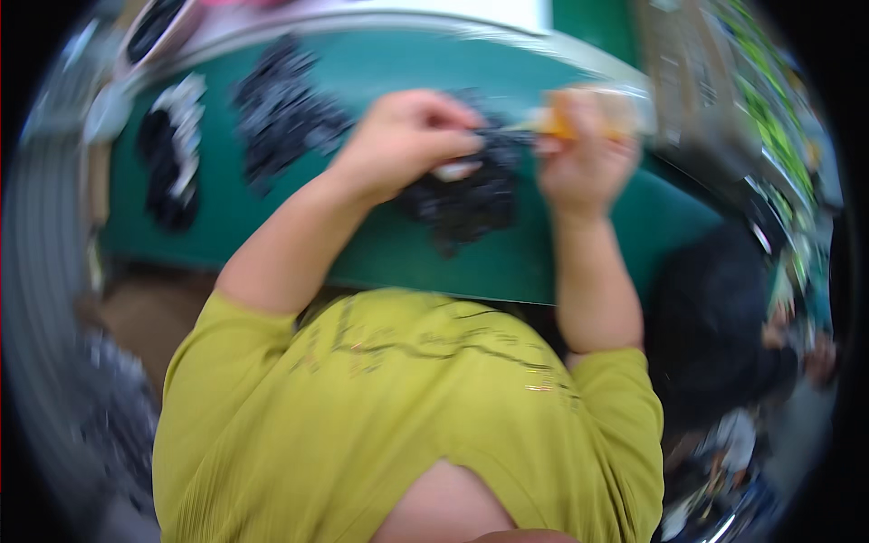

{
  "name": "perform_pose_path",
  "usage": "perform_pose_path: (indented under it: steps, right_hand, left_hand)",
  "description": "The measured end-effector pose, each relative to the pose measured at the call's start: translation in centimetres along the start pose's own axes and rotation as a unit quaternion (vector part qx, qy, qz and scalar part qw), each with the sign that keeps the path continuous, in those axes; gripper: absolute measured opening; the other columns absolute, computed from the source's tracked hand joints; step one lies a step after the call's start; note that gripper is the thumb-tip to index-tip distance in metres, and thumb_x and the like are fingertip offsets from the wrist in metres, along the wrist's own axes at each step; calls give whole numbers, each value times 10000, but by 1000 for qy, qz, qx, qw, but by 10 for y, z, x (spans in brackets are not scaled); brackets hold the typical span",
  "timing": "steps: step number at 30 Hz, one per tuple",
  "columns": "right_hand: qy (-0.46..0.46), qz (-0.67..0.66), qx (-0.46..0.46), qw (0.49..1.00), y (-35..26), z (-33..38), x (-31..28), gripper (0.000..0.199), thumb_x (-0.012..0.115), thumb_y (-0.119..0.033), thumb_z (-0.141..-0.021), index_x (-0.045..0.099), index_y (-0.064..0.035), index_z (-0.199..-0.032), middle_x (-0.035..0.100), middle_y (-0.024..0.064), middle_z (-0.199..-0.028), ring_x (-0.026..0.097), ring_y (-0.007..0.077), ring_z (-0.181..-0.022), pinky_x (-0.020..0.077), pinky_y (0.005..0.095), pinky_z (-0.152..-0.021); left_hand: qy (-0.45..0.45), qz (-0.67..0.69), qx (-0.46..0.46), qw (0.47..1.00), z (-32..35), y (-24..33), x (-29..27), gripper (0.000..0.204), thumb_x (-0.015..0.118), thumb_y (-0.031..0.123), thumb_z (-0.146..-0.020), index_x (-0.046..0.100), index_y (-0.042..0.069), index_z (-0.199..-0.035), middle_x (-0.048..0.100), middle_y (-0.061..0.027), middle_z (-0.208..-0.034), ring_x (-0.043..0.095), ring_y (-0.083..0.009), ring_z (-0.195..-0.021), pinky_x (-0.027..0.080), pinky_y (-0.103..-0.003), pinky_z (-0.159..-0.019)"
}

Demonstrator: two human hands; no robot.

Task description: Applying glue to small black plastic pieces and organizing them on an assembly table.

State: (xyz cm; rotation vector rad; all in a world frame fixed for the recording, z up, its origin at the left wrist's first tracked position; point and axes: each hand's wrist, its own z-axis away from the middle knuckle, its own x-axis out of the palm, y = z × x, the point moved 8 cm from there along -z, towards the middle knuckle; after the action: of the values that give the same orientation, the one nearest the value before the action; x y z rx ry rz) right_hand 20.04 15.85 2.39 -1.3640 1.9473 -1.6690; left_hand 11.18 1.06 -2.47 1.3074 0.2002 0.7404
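Note:
Above a green worktop (380,262), my left hand (407,140) is closed with thumb and forefinger pinched together. What it pinches is too blurred to name; a small white bit (455,171) shows under the fingers. To its right, my right hand (587,167) is wrapped round an orange, partly clear object (566,113) with a pale, narrow tip toward my left hand. Blur hides whether this tip touches anything. Below and between the hands lies a heap of small black pieces (462,204).
Another heap of black pieces (285,109) lies left of my left hand. Farther left is a black and white pile (172,154). A pink-rimmed container (176,32) and a white surface (453,11) stand at the back. A person in dark clothing (715,308) is close on the right.

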Motion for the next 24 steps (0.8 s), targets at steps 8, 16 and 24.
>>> perform_pose_path:
  steps: [8,16,24]
  right_hand:
    - [17,-32,100,994,3,8,9,220,665,-116,-844,486,-81,-968,573,0,-718,525,50,-521,414,196,-431]
    - [-17,-57,109,992,1,7,6,231,663,-100,-841,483,-68,-983,566,-9,-747,540,51,-588,444,205,-488]
    - [-3,-20,29,999,-7,8,3,61,641,-76,-857,602,-28,-859,617,46,-717,520,65,-495,411,187,-428]
  left_hand:
    - [51,11,-38,998,5,5,-6,220,629,1,-822,569,-48,-1028,562,-45,-757,570,-116,-577,494,-245,-526]
    - [48,35,-16,998,-1,5,2,209,595,-32,-841,540,-57,-1041,545,-65,-788,559,-148,-588,493,-259,-544]
    - [13,52,-36,998,-1,-4,2,289,656,51,-839,537,-52,-1082,633,-127,-876,666,-201,-717,555,-273,-625]
